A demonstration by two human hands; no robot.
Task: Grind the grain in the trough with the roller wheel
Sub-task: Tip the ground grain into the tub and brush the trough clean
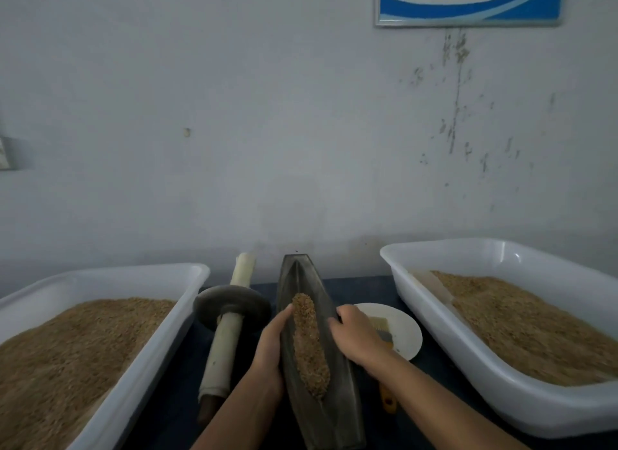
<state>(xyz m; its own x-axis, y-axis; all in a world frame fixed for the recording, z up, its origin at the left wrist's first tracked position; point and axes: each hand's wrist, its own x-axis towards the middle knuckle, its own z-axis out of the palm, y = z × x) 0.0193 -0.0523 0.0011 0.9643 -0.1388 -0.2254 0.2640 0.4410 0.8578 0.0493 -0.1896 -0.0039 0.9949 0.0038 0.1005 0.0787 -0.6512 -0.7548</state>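
Lower centre of the frame: my left hand (pixel 269 344) lies along the left wall of the dark trough (pixel 337 392), fingers straight and pressed flat to it, thumb tip at the edge of the grain (pixel 309 342). My right hand (pixel 356 332) curls over the right rim and grips it. Grain sits in a narrow ridge down the trough's channel, whole and coarse, not yet ground by the look of it. Judgement: I am steadying and squaring the trough; rolling has not begun. Next move calls for freeing both hands, taking the roller wheel (pixel 232 305) by its pale handle ends, and setting the disc in the channel. The wheel lies on the table just left of the trough. Right of the trough, a white plate (pixel 406 344) with a brush (pixel 381 327) on it. Far left and far right, a left tub (pixel 140 376) and a right tub (pixel 414 282), both white, both holding heaped brown grain.
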